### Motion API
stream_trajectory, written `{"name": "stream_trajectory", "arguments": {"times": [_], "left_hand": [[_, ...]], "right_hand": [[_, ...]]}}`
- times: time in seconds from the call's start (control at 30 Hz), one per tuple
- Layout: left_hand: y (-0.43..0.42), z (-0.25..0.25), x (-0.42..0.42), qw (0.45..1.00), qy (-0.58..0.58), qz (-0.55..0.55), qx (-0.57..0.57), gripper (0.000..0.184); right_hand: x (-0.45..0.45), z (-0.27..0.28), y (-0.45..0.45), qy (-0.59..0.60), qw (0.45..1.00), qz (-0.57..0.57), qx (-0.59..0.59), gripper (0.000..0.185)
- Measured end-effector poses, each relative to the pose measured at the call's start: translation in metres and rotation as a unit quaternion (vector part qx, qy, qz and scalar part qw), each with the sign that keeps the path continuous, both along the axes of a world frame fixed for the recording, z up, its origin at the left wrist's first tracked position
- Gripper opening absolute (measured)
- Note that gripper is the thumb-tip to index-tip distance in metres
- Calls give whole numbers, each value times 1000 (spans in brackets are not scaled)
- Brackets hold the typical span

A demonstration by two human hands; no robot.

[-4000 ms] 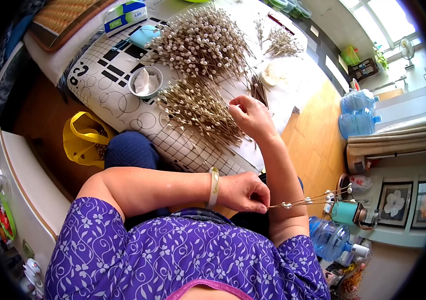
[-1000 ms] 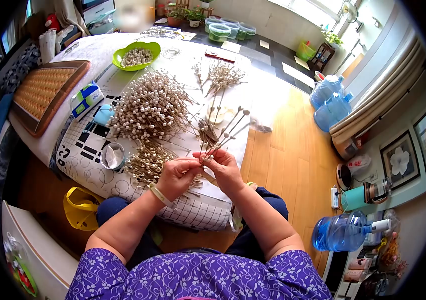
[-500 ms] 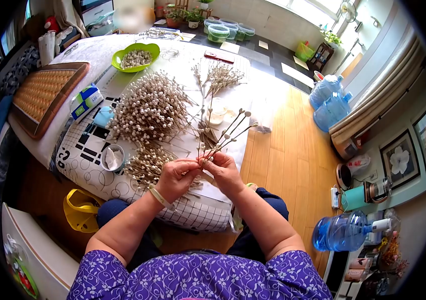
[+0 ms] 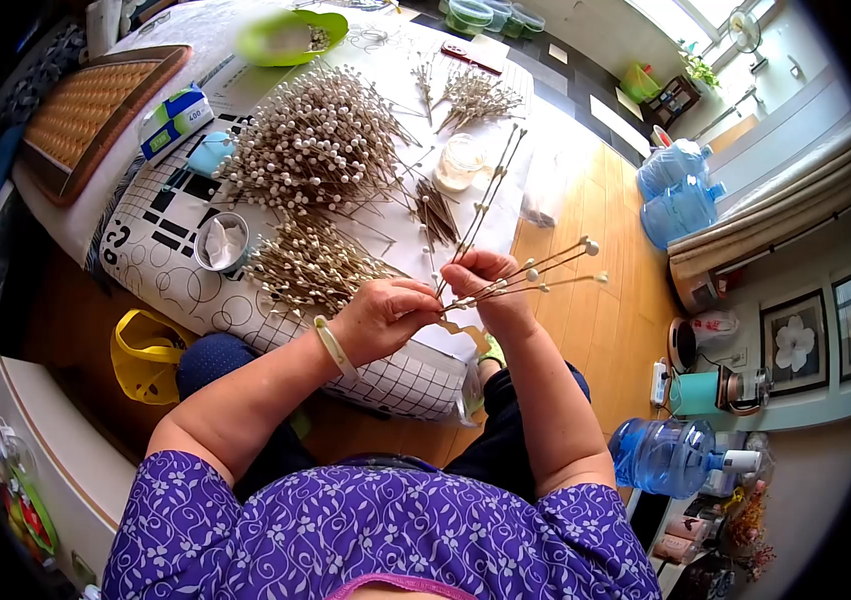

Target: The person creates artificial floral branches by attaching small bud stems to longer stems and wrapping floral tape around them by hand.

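Where the two hands nearly meet over the near edge of the desk [image 4: 171,272], I see the left hand [image 4: 383,318] with thumb and forefinger pinched together on the lower ends of the fanned stems [image 4: 532,274]. These run from its fingertips across the right hand [image 4: 494,290] and spread out past it to the right, their pale buds clear of the fingers. The right fingers are closed too: thumb and forefinger grip the upright stems [image 4: 481,206] low down, and the budded tops rise above them. I cannot tell from my view whether the other right fingers press on the fanned set.

Just beyond the left hand, a small-budded bundle [image 4: 311,265] lies on the desk, with a larger heap [image 4: 316,140] behind it. Past the right fingers I have a short dark bundle [image 4: 436,213], and near that a jar [image 4: 459,162]. Off to the left stands a round tub [image 4: 221,242] with white tissue inside. Farther out lie some loose sprigs [image 4: 481,97] and a green bowl [image 4: 333,30], partly blurred.
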State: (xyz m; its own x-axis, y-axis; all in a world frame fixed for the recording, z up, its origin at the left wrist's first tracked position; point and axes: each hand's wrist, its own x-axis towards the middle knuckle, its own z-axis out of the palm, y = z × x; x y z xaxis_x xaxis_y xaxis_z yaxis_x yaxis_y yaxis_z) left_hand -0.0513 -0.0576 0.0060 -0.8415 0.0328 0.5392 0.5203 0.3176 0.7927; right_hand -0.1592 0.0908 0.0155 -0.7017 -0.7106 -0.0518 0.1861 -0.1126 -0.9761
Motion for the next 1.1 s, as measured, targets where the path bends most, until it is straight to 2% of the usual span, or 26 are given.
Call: {"name": "stream_trajectory", "arguments": {"times": [0.07,0.1,0.17,0.23,0.3,0.37,0.5,0.57,0.67,0.77,0.83,0.9,1.03,1.1], "left_hand": [[0,0,6,999,-38,-32,-19,7],[0,3,7,995,-69,-66,-41,7],[2,2,7,993,-82,-68,-47,7],[0,-2,2,999,-18,-14,-22,8],[0,-3,2,999,-34,16,18,9],[1,-1,2,999,-16,18,33,10],[-1,-3,3,1000,-4,6,5,10],[-2,2,6,999,-50,7,10,9],[-6,3,9,997,-47,39,44,9],[-19,5,9,990,-39,73,111,7],[-29,1,8,987,-32,95,122,7],[-31,1,9,986,-31,109,119,7],[-31,12,12,993,-21,105,48,7],[-30,13,11,994,-8,105,23,8]], "right_hand": [[-3,1,0,19,999,-29,12,5],[-6,1,1,2,1000,-23,-18,7],[-11,0,1,7,1000,-25,-15,8],[-11,-1,2,16,999,-30,22,8],[-7,0,2,28,997,-32,61,9],[4,-1,-3,-13,1000,3,18,10],[8,-5,-4,1,997,70,29,11],[5,-5,-3,-3,997,74,36,12],[-6,8,-6,-11,997,83,-4,23],[-39,-14,-7,162,958,-5,236,20],[-34,-18,-16,296,873,2,387,26],[-28,-15,-22,350,821,39,449,28],[-32,-16,-24,351,819,41,452,26],[-35,-16,-19,304,841,13,447,23]]}}
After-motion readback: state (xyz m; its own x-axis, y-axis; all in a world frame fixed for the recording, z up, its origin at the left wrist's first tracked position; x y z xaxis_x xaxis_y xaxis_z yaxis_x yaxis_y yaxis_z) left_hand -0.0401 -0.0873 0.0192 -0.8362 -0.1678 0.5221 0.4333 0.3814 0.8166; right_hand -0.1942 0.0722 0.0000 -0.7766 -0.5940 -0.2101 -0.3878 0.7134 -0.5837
